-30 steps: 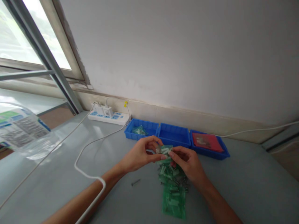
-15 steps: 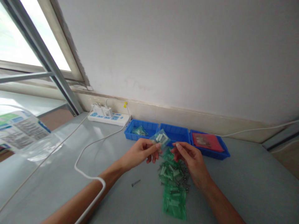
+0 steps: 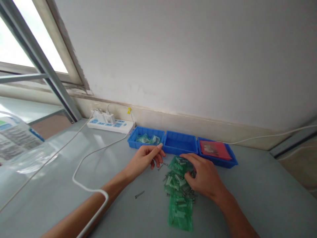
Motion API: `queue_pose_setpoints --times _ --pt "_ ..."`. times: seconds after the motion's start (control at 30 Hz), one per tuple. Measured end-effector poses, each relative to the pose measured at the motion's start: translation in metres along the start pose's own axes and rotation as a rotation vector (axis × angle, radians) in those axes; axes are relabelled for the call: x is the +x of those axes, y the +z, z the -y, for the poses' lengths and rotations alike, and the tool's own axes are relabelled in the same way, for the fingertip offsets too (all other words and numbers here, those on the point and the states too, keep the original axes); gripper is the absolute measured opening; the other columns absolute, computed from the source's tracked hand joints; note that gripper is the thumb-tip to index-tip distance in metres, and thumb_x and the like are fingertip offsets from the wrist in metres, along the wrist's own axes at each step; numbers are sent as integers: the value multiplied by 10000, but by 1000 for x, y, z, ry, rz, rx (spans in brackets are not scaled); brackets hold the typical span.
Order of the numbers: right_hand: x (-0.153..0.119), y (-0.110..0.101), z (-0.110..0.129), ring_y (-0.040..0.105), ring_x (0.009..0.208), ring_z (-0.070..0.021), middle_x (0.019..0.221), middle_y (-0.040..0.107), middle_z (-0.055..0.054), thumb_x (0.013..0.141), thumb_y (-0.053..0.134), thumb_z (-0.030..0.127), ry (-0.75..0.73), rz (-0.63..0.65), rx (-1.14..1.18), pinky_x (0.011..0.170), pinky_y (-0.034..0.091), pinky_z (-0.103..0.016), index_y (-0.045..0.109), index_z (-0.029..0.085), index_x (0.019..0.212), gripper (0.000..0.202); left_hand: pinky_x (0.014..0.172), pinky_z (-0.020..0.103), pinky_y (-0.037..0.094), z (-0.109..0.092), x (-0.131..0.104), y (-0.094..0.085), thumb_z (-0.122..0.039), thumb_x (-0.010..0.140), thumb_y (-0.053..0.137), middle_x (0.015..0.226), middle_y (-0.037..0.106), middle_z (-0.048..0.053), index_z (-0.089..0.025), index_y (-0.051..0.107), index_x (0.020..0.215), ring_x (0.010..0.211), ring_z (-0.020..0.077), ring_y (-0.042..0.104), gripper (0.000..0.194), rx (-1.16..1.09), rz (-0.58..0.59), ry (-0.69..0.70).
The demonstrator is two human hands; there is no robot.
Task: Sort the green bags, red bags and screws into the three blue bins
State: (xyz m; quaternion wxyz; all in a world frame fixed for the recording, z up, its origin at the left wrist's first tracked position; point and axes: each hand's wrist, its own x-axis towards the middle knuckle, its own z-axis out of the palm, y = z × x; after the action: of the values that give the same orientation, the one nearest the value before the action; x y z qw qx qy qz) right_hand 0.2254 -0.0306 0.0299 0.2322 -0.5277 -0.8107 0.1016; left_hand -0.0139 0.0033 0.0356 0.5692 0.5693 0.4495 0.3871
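Observation:
My left hand (image 3: pixel 146 159) is empty, thumb and fingers apart, just in front of the left blue bin (image 3: pixel 131 144). Inside that bin lie small clear-green bags (image 3: pixel 146 138) of hardware. A pile of green plastic bags (image 3: pixel 180 216) with pale and metal pieces is in the middle of the table. Over its upper right side curves my right hand (image 3: pixel 205 175), thumb and index finger spread about a bag at the top; its other fingertips are hidden. Loose screws (image 3: pixel 140 194) lie left of the pile, one close to my left fingers.
The middle blue bin (image 3: pixel 180 142) stands between the left one and a right bin (image 3: pixel 232 162) holding a red bag (image 3: pixel 215 149). A white power strip (image 3: pixel 111 125) sits by the wall. A white cable (image 3: pixel 86 190) crosses my left forearm. At far left stands a clear plastic container (image 3: pixel 22 148).
My left hand has let go of the small bag of pale pieces, which now lies in the left blue bin. My right hand has come down onto the green pile, and the view has shifted slightly.

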Motion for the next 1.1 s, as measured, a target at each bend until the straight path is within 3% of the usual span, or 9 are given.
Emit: queue_pose_setpoints --times 0.1,0.23,0.43,0.6,0.7,0.8,0.87,0.97,1.1 --pt "0 -2 -3 705 1061 -284 1254 726 -70 720 561 115 13 76 -69 965 532 -419 670 208 1298 596 473 223 424 1 1 -1 -737 817 603 606 659 42 -132 713 758 518 134 589 618 26 -5 8" --pt "1 -4 -8 731 968 -264 1111 777 -79 809 533 136 32 70 -111 922 552 -402 713 219 1233 469 486 221 428 3 2 0 -739 827 584 618 655 35 -126 712 771 517 125 577 629 54 3 30" --pt "-2 -8 -13 688 1095 -258 1215 739 -68 669 568 73 -83 75 -18 999 519 -376 710 233 1213 585 482 220 414 4 0 3 -724 854 554 617 639 24 -129 700 760 520 122 557 620 96 40 65" --pt "-1 -4 -17 713 952 -250 1048 766 -77 770 593 96 -49 66 -91 882 549 -360 724 247 1206 479 494 222 417 3 -1 4 -707 869 545 624 641 22 -132 697 770 530 126 554 603 118 47 73" --pt "2 0 -19 710 902 -257 965 764 -90 862 579 145 -58 -29 -70 863 546 -377 761 233 1125 332 493 224 413 2 -2 5 -688 879 547 636 643 17 -137 689 796 534 131 551 575 139 50 97" --pt "4 2 -15 708 878 -255 995 768 -90 926 587 251 -6 -226 148 839 547 -387 752 237 1123 257 532 227 437 0 -5 5 -631 915 539 673 648 15 -143 683 846 572 141 573 514 201 34 156" --pt "5 3 -8 710 802 -230 976 775 -69 916 638 331 81 -278 418 754 557 -351 709 242 1174 282 583 231 460 -1 -7 6 -581 926 561 719 667 20 -145 701 926 622 151 599 458 281 36 202" --pt "5 4 6 682 651 -183 830 766 -24 859 718 384 184 -168 832 617 539 -284 657 232 1185 365 624 234 469 -2 -12 7 -528 921 603 754 689 31 -147 721 934 670 161 616 399 373 131 243" --pt "6 7 16 589 512 -135 618 664 37 818 770 420 216 -63 1066 515 474 -237 664 213 1138 396 600 235 463 0 -19 12 -536 917 608 632 645 25 -134 692 730 601 143 576 452 300 304 186"
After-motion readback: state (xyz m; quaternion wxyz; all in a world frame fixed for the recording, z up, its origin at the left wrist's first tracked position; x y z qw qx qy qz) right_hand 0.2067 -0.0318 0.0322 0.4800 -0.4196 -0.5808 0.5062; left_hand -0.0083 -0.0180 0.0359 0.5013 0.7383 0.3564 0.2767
